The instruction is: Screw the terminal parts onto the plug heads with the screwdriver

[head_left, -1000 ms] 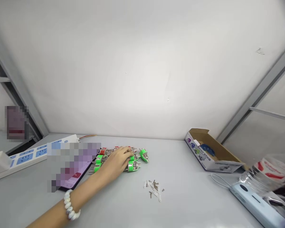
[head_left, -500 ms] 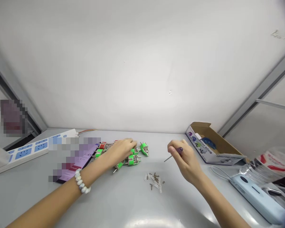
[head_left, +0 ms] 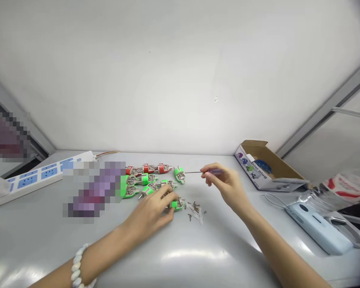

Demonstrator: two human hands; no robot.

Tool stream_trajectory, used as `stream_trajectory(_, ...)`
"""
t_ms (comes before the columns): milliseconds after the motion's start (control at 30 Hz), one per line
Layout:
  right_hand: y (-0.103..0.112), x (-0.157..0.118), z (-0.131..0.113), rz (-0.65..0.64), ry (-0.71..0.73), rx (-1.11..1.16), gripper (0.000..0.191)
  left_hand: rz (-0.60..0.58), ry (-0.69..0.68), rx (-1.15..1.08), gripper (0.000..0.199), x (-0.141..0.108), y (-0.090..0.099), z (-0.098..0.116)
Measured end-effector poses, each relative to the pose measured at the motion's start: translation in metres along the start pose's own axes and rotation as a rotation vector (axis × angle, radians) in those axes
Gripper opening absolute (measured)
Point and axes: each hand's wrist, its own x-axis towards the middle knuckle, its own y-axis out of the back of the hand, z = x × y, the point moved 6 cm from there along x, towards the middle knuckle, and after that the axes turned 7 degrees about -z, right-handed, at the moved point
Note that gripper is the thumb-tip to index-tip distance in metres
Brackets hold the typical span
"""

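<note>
My left hand (head_left: 154,208) has its fingers closed around a green plug (head_left: 177,205) low over the table; its open face shows metal parts. In my right hand (head_left: 226,182) is a screwdriver (head_left: 216,172) with a purple, see-through handle, its thin shaft pointing left. The shaft's end is close to another green plug (head_left: 179,175) lying on the table; I cannot tell whether they touch. Just right of the held plug lie small screws (head_left: 190,217) and pale flat strips (head_left: 201,218). More green plugs (head_left: 148,179) and several red plugs (head_left: 163,168) sit behind my left hand.
A power strip (head_left: 52,173) and a blurred-out purple object (head_left: 103,184) are on the left. To the right stands an open cardboard box (head_left: 265,180) holding something blue. Nearer me are a light-blue device (head_left: 319,228) with a cord and a clear plastic package (head_left: 324,190). A white wall (head_left: 180,100) closes off the back.
My left hand has come from the plug group toward me and right, bringing a green plug beside the screws. My right hand has moved slightly left, turning the screwdriver nearly level. The view has shifted.
</note>
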Motion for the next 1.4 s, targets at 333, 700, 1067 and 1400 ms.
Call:
stream_trajectory(333, -0.027, -0.012, 0.011, -0.076, 0.003, 0.045, 0.032, -0.022, -0.008, -0.101, 0.014, -0.003, -0.011, -0.010)
stream_trajectory(700, -0.030, -0.013, 0.015, -0.079, -0.006, 0.018, 0.028, -0.028, -0.029, -0.078, 0.017, -0.004, -0.012, -0.008)
stream_trajectory(1067, -0.030, -0.014, 0.011, -0.064, 0.018, -0.031, 0.025, -0.021, -0.058, -0.062, 0.016, -0.004, -0.012, -0.007)
stream_trajectory(1400, -0.028, -0.020, 0.005, 0.137, 0.074, 0.052, 0.013, -0.020, -0.106, -0.065, 0.015, -0.003, -0.013, -0.008)
